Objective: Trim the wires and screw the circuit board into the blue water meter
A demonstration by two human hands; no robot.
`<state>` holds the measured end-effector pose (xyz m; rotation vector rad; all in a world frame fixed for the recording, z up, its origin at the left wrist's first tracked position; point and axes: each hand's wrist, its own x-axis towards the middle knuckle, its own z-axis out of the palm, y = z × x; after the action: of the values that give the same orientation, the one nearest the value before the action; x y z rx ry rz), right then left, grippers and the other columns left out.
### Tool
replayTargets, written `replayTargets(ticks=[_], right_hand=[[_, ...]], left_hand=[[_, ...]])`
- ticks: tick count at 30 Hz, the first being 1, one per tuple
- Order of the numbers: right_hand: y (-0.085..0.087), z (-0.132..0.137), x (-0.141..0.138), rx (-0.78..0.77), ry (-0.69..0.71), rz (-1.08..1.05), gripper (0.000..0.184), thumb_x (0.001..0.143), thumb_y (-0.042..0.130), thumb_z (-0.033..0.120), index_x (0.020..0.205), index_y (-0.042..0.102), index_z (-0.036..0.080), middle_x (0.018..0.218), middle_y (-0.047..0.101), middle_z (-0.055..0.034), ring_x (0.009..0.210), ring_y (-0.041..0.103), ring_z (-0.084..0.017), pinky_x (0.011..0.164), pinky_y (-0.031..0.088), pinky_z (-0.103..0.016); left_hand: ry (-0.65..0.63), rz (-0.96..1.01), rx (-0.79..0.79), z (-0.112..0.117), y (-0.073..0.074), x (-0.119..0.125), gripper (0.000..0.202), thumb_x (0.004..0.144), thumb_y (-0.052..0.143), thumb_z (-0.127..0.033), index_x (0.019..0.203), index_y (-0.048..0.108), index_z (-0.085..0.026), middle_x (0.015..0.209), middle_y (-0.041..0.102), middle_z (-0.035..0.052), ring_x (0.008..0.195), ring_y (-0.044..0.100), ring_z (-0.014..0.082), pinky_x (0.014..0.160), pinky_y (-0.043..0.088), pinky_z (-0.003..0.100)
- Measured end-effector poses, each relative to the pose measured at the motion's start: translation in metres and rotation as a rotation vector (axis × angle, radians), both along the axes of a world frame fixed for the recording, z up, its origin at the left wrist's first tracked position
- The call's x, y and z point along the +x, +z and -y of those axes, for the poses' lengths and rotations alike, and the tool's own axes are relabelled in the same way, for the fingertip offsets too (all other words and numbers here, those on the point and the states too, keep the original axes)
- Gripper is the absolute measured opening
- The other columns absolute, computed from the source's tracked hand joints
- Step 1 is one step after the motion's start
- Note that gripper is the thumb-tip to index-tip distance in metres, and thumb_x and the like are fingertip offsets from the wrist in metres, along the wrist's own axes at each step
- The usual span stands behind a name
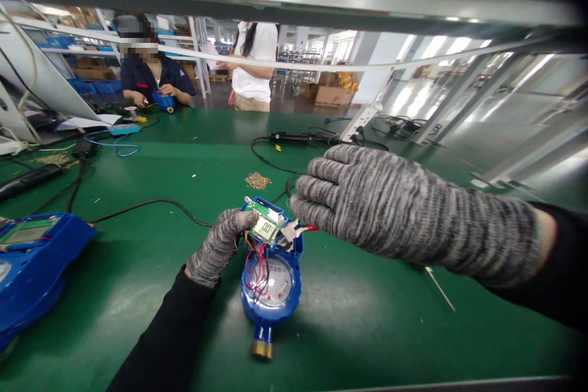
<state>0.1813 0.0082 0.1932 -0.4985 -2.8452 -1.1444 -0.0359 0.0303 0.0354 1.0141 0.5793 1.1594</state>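
Note:
A blue water meter with a brass pipe end lies on the green bench in front of me, its upper housing uncovered. My left hand, in a grey knitted glove, pinches the left side of a circuit board with a small lit display, tilted over the housing. Red and black wires hang from the board across the dial. My right hand, gloved alike, is closed around red-handled pliers. The metal jaws are at the board's right edge; whether they grip anything I cannot tell. Most of the handles are hidden by the glove.
Another open blue meter stands at the left. Beyond my hands lie a heap of small brass screws, a black corded tool and a power strip. Across the bench a person handles a blue meter; another person stands nearby.

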Motion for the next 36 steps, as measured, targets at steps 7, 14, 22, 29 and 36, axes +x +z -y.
replayTargets(ticks=[7, 14, 22, 29, 36], right_hand=[[0.002, -0.003, -0.003, 0.004, 0.022, 0.036, 0.027, 0.1, 0.044, 0.018, 0.101, 0.071, 0.021, 0.1, 0.07, -0.0074, 0.086, 0.061, -0.025, 0.077, 0.044, -0.042], [0.006, -0.006, -0.007, -0.026, 0.055, 0.093, 0.03, 0.1, 0.042, 0.018, 0.1, 0.071, 0.025, 0.097, 0.069, -0.0047, 0.083, 0.058, -0.023, 0.074, 0.043, -0.041], [0.007, -0.003, -0.011, 0.009, 0.071, 0.141, 0.033, 0.101, 0.036, 0.017, 0.098, 0.068, 0.023, 0.094, 0.067, -0.0055, 0.081, 0.058, -0.024, 0.07, 0.046, -0.041], [0.004, 0.001, -0.016, -0.041, 0.075, 0.091, 0.024, 0.1, 0.042, 0.017, 0.094, 0.065, 0.021, 0.093, 0.065, -0.0047, 0.085, 0.058, -0.023, 0.076, 0.043, -0.04], [0.0, 0.002, -0.018, -0.1, 0.109, 0.04, 0.027, 0.1, 0.041, 0.016, 0.09, 0.065, 0.022, 0.09, 0.066, -0.0043, 0.083, 0.057, -0.023, 0.075, 0.04, -0.04]], left_hand=[[0.006, -0.005, -0.011, 0.001, 0.0, -0.001, 0.015, 0.078, 0.076, -0.031, 0.081, 0.08, -0.017, 0.078, 0.078, 0.0017, 0.075, 0.071, 0.0181, 0.076, 0.056, 0.027], [0.005, -0.008, -0.007, -0.001, 0.0, -0.001, 0.012, 0.075, 0.078, -0.031, 0.074, 0.079, -0.018, 0.077, 0.078, 0.0014, 0.069, 0.069, 0.0177, 0.075, 0.056, 0.029], [-0.006, -0.084, 0.012, 0.0, 0.0, -0.001, 0.019, 0.08, 0.071, -0.033, 0.077, 0.078, -0.015, 0.08, 0.076, 0.0044, 0.075, 0.068, 0.02, 0.08, 0.053, 0.031], [-0.011, -0.121, 0.028, 0.0, -0.001, -0.003, 0.021, 0.082, 0.069, -0.033, 0.077, 0.076, -0.014, 0.081, 0.075, 0.005, 0.077, 0.066, 0.0192, 0.081, 0.051, 0.03], [-0.031, -0.124, 0.023, 0.001, 0.0, -0.002, 0.024, 0.081, 0.068, -0.036, 0.08, 0.078, -0.014, 0.081, 0.076, 0.0061, 0.078, 0.068, 0.0208, 0.081, 0.053, 0.032]])
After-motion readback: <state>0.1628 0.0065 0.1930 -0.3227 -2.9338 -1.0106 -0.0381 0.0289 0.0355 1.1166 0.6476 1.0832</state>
